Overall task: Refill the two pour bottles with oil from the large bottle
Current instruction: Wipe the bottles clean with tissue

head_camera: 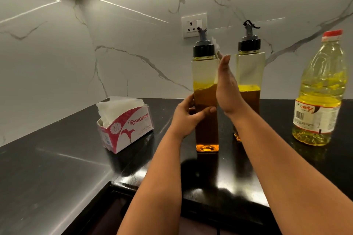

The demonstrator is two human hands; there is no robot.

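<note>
While the black polished stone countertop [57, 158] was examined from the head view, two tall square clear pour bottles with black collars and grey spouts were found standing upright on it, side by side. The nearer pour bottle [206, 74] was seen to be gripped at its mid-height by the left hand [188, 114], the thumb curled across its front face and the fingers wrapped behind it. The right hand [226, 89] was held edge-on against that bottle's right side, its fingers straight and pressed together, with a scrap of white tissue [216, 47] showing at the fingertips; whether the tissue was pinched could not be told. Both bottles were noted as holding dark amber oil under a yellow layer, roughly half full. The farther pour bottle [250, 66] stood just behind the right hand. A large clear plastic oil bottle with a red cap [321, 89] was recorded upright at the right, apart from the others. A pink-and-white tissue box [126, 126] lay at the left.
</note>
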